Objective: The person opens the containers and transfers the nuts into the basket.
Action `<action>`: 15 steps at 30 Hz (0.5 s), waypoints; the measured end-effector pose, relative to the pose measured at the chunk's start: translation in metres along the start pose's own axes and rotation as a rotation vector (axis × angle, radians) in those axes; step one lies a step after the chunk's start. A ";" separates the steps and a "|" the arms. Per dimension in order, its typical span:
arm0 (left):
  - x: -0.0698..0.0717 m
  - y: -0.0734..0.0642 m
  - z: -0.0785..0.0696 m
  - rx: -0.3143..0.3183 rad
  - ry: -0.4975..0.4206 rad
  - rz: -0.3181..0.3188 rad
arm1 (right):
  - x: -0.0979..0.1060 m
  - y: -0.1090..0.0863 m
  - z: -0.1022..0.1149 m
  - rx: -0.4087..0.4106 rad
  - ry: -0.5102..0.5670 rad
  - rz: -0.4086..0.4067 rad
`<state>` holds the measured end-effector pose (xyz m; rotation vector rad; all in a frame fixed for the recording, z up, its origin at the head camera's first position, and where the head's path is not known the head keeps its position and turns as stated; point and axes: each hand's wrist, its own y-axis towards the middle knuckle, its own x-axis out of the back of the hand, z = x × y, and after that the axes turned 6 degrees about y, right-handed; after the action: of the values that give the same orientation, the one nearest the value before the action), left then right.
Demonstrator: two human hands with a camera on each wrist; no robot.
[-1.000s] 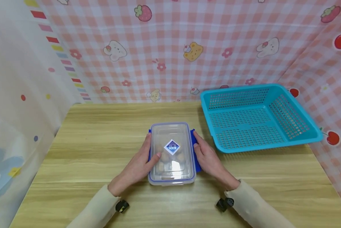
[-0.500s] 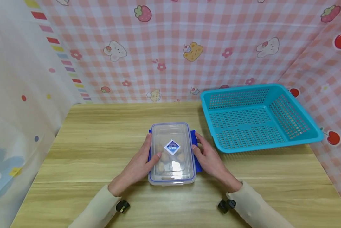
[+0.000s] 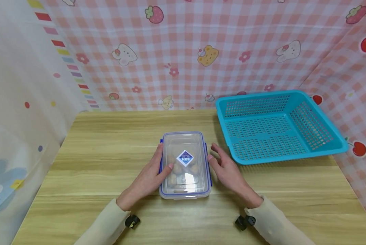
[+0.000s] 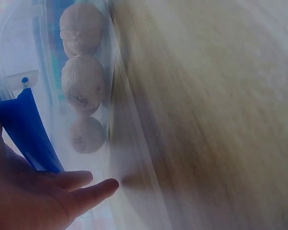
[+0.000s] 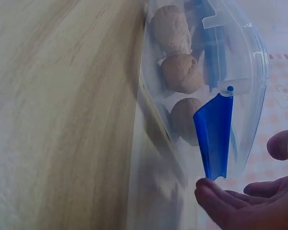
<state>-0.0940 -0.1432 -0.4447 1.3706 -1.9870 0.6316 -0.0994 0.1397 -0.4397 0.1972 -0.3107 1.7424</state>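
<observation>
Nearest in, cream sleeves (image 3: 104, 223) are lying over the wooden surface (image 3: 109, 136), a small black device (image 3: 132, 222) sitting at each wrist. Beyond them the left hand (image 3: 149, 180) is resting against the box (image 3: 185, 173), its thumb lying on the lid (image 3: 186, 139) and its fingers stretching out along the side by the left flap (image 4: 26, 127). That grip is relaxed, bracing without curling round anything. Over on the other side, the right hand (image 3: 230, 177) is holding nothing; its grip is loosely spread, a fingertip sitting at the free end of the right flap (image 5: 216, 129).

And here's what matters: the box is lying flat between the two, just right of the left hand and just left of the right one. The left is sitting closer, its thumb already over the lid. The box's long axis is running away from the person, one short end facing them and the other pointing to the back, the label (image 3: 185, 158) reading upside down. Inside, pale round lumps (image 4: 84, 84) are showing, probably walnuts, though the wrist views are hazy.

Further back and right, the blue basket (image 3: 288, 157) is standing well apart from the left hand, and behind everything checked cloth (image 3: 186, 81) is hanging.
</observation>
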 end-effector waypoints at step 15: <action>0.003 -0.001 0.002 0.010 -0.007 0.014 | -0.006 -0.004 0.013 0.204 -0.222 -0.027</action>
<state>-0.0938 -0.1469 -0.4437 1.3673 -2.0037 0.6442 -0.0945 0.1310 -0.4282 0.5429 -0.2895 1.7276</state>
